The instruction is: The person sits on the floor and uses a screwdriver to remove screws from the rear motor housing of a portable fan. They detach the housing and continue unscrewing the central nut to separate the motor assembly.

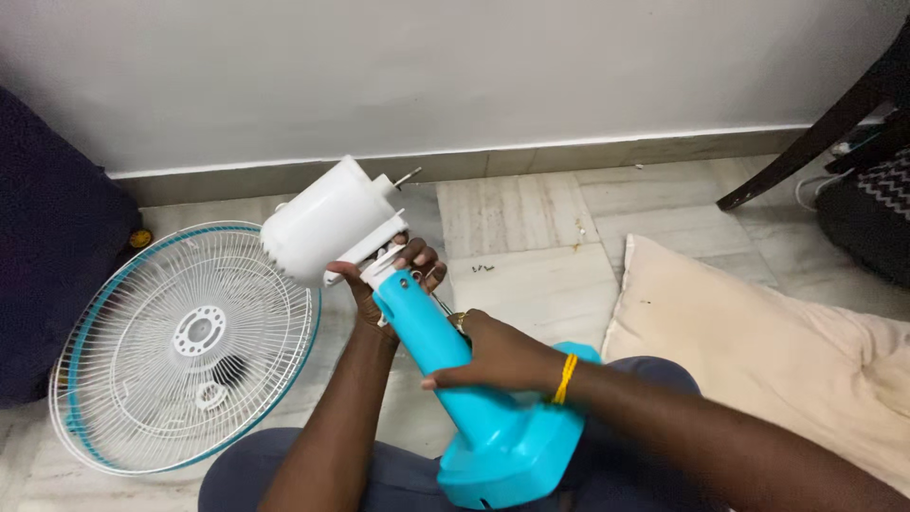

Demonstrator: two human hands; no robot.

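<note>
Counting it off: two hands in play, the left hand [379, 284] and the right hand [493, 356], both wrapped around one fan body. That body comes as one white motor housing [327, 228] with one metal shaft [408, 176] poking out of it, on one turquoise stand [474, 408]. One round wire fan guard [185, 346] lies flat on the floor. One cream cushion [777, 351] sits to the right. One yellow thread band [566, 377] circles the right wrist. A few tiny dark screws [482, 268] sit on the tiles, too small to count exactly. One dark chair leg [806, 142] slants in at top right.
</note>
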